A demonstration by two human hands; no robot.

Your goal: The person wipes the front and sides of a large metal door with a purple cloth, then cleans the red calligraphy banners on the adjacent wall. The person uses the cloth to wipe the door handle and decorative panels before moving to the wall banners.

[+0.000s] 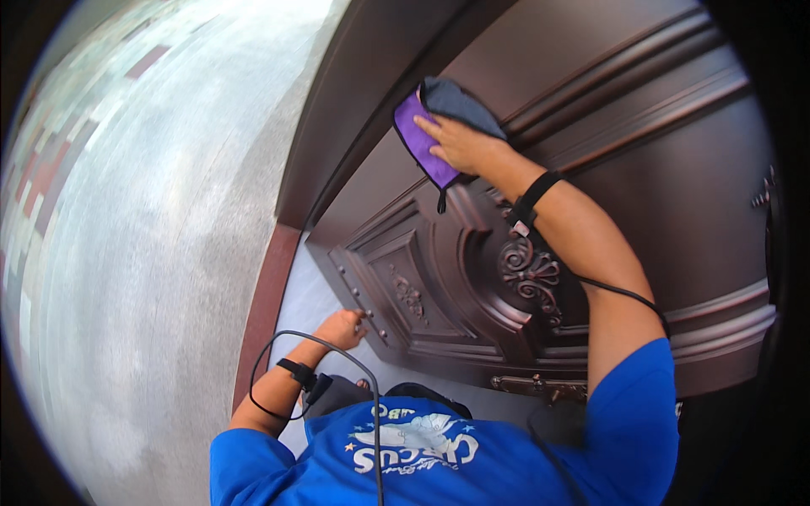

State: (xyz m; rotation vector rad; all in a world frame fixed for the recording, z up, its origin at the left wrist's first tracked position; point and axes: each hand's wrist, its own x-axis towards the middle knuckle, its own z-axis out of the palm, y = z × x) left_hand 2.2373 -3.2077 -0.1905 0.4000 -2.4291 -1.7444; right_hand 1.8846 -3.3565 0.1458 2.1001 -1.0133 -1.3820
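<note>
My right hand [461, 144] is spread over a purple and grey cloth [423, 150] with black edging and a small hanging loop. It holds the cloth against a dark brown panelled door [607, 183], close to the frame side. Part of the cloth folds up, grey side showing, behind the hand. Lower down, my left hand [342, 329] is curled beside the door's narrow edge, where several round metal lock bolts [369, 314] stick out. Whether its fingers grip a bolt or just rest there is hidden.
Raised scroll ornaments [530, 269] and mouldings stand out from the door. An ornate handle [538, 384] is near my body. The brown door frame [373, 82] meets a reddish sill [266, 303]. Beyond lies concrete ground [158, 265]. A black cable [374, 392] loops over my left forearm.
</note>
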